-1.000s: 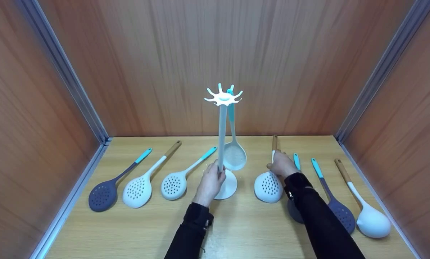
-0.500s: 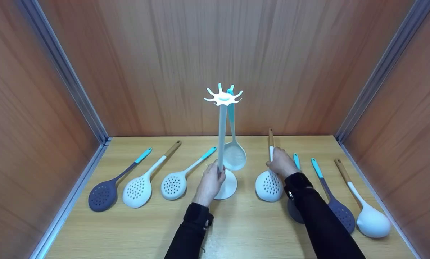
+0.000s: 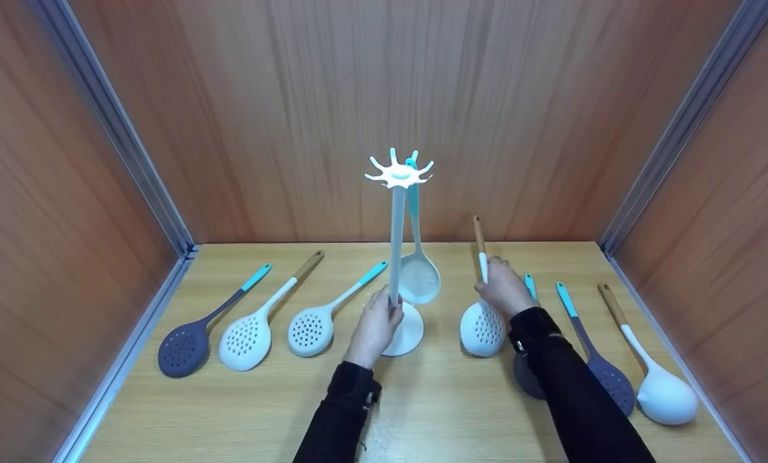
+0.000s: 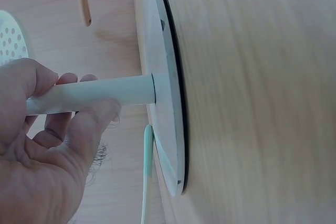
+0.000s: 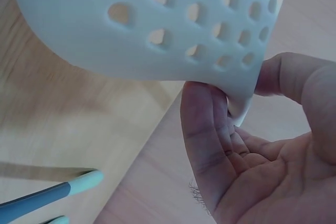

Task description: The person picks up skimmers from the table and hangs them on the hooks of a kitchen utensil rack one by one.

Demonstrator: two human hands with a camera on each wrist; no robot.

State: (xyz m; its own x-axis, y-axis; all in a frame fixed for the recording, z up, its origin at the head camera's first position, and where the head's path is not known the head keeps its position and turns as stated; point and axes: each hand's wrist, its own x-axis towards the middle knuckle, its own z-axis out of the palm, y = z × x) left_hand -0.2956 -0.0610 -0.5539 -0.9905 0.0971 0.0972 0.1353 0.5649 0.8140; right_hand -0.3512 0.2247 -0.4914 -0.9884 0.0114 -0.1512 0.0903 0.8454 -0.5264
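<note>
change: since a second ago the white slotted spoon (image 3: 482, 325) has been tipped up by its handle; the wooden handle end has risen from near the table to higher against the far wall, and the bowl has drawn slightly nearer the stand.
right hand (image 3: 503, 289): fingers and thumb are curled round the spoon's white neck, just below the wooden part; the grip is seen close in the right wrist view (image 5: 262, 145).
spoon axis: the long axis is steeply raised, handle end pointing up and far, leaning slightly left; the perforated bowl is kept low and near, at the table (image 3: 435, 399). whether it touches cannot be told.
spoon place: right of the stand, left of the other utensils on the right.
left hand (image 3: 376, 325): the white stand (image 3: 396, 257) is gripped round its pole, low down, just above the round base (image 4: 165, 129).
stand: upright, at the table's middle; a pale ladle (image 3: 418, 273) with a teal handle is hung from its top.
left side: a dark slotted spoon (image 3: 184, 347), a white one (image 3: 245, 334) and a pale one (image 3: 311, 329) are laid in a row.
right side: a grey skimmer (image 3: 608, 379) and a white ladle (image 3: 666, 395) are laid flat.
</note>
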